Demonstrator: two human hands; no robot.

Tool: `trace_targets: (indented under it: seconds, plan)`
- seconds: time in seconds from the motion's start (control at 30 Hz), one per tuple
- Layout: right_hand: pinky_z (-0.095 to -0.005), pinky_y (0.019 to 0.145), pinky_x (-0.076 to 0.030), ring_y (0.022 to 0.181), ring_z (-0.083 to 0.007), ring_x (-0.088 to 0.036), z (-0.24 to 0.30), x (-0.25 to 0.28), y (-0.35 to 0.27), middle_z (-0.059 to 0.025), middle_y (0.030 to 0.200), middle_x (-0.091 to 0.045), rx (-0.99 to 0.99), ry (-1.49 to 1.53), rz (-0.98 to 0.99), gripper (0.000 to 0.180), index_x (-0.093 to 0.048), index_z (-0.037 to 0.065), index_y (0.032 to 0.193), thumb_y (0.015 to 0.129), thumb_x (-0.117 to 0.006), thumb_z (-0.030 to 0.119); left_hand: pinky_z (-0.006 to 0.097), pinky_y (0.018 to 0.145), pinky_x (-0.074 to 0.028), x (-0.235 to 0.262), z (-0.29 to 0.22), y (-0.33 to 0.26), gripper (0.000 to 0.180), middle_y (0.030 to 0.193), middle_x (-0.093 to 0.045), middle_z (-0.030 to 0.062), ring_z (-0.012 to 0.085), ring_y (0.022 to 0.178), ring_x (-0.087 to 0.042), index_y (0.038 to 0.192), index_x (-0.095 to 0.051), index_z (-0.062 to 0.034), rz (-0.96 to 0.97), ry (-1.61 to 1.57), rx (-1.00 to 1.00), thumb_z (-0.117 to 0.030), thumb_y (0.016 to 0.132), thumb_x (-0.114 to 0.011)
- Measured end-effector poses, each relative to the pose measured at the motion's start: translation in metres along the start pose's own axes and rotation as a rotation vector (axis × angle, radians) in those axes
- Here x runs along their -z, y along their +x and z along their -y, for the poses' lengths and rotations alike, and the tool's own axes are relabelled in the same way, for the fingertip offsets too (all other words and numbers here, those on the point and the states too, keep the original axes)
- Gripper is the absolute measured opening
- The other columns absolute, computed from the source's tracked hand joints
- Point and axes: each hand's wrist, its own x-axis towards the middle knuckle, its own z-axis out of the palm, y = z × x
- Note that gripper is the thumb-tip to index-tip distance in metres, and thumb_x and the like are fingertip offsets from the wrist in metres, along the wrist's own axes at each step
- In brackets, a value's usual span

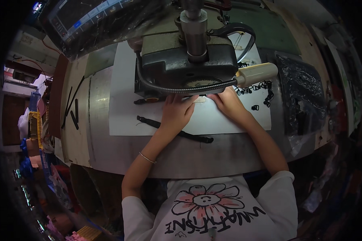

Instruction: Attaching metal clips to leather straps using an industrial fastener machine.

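Both my hands meet under the front of a dark machine head [189, 66], probably a sewing machine. My left hand [177, 110] has its thumb pointing inward, while the machine covers its other fingertips. From the other side my right hand [231, 105] reaches in, its fingers bent and partly covered too. Both look closed at a small dark piece [202, 95] between them, too hidden to name. A pale small patch [199, 100] lies just below it. One black strap [149, 121] runs under my left forearm across the white sheet [126, 90] onto the metal tabletop [120, 154].
Several small black buckles [265, 86] lie right of the machine, near a cream handle-like cylinder [257, 75]. A clear plastic bag [301, 92] with dark contents sits farther right. Black strips [75, 114] rest at left. A screen [84, 20] stands behind.
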Motion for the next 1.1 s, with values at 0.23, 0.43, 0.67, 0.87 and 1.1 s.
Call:
trace_targets:
  seconds: [0.23,0.43,0.67,0.87,1.1]
  plan:
    - [-0.0366,0.074,-0.035,0.081,-0.0284,-0.046,0.014,0.004,-0.002,-0.0122,0.080,-0.052,-0.029,-0.002,0.063,0.022,-0.051,0.001,0.073,0.087,-0.050,0.018,0.037,0.088,-0.032,0.001,-0.002,0.008,0.020,0.098,-0.061,0.0049,0.0226,0.097,-0.051,0.091,-0.068,-0.0126,-0.023,-0.173,0.132,-0.024,0.075,-0.066]
    - [-0.0351,0.073,-0.034,0.081,-0.0264,-0.046,0.017,0.000,0.004,-0.0108,0.076,-0.053,-0.021,0.070,0.088,0.018,-0.056,0.002,0.077,0.087,-0.051,0.017,0.033,0.086,-0.032,0.005,-0.001,0.012,0.019,0.075,-0.067,0.0009,0.0170,0.086,-0.057,0.083,-0.069,-0.0109,0.039,-0.339,0.296,-0.027,0.073,-0.069]
    - [-0.0344,0.073,-0.038,0.080,-0.0281,-0.051,0.025,-0.004,-0.006,-0.0098,0.083,-0.057,0.128,0.067,0.076,0.006,-0.058,0.003,0.084,0.081,-0.058,0.007,0.035,0.088,-0.032,0.019,0.018,-0.002,0.012,0.086,-0.060,0.0023,0.0199,0.095,-0.052,0.080,-0.068,-0.0201,0.104,-0.247,0.036,-0.027,0.069,-0.068]
    - [-0.0367,0.068,-0.041,0.078,-0.0253,-0.052,0.061,-0.001,-0.038,-0.0076,0.086,-0.056,0.484,-0.179,0.221,0.025,-0.060,0.007,0.088,0.064,-0.065,0.002,0.033,0.082,-0.037,0.044,0.017,-0.059,0.016,0.084,-0.054,0.0034,0.0219,0.088,-0.051,0.079,-0.066,-0.0141,0.076,-0.459,-0.119,-0.026,0.069,-0.071]
    - [-0.0398,0.079,-0.039,0.090,-0.0326,-0.049,0.065,0.000,-0.047,-0.0164,0.097,-0.054,0.214,-0.040,0.258,0.037,-0.056,0.001,0.103,0.069,-0.063,0.014,0.039,0.078,-0.044,0.132,0.171,-0.088,0.012,0.094,-0.059,0.0115,0.0286,0.085,-0.056,0.084,-0.066,-0.0104,-0.531,0.164,0.334,-0.012,0.073,-0.064]
